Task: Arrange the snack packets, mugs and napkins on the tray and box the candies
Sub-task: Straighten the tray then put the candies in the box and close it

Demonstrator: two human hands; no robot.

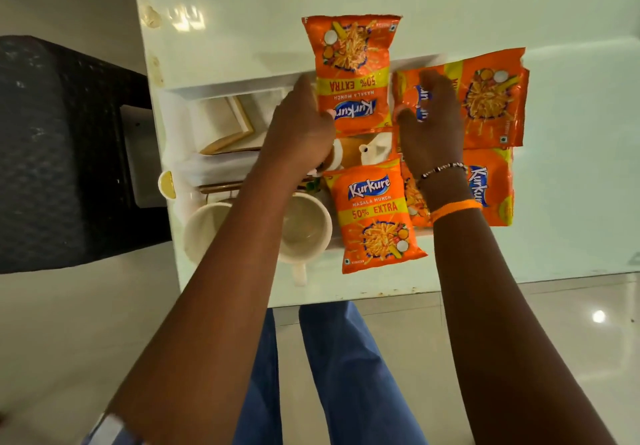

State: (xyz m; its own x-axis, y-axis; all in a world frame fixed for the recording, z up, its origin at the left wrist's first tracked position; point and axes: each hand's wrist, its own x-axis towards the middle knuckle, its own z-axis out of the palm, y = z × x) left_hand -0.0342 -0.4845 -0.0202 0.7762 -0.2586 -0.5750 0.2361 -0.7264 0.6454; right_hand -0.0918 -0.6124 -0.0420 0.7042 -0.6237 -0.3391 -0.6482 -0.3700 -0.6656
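A white tray (242,84) lies on the white table. My left hand (301,129) grips the near left edge of an orange Kurkure packet (353,64) that juts over the tray's far rim. My right hand (429,122) rests flat on a second packet (491,98) at the right. A third packet (374,219) lies near the front, and a fourth (491,185) sits partly under my right wrist. Two cream mugs (304,226) (204,226) stand at the tray's near left. Folded white napkins (221,164) and a gold-edged white box (225,126) sit at the tray's left.
A dark woven chair (52,150) stands left of the table. A small yellow-and-white object (166,185) sits at the table's left edge. Small brown and white items (367,150) lie between the packets. The table's near edge (346,292) is close to my legs.
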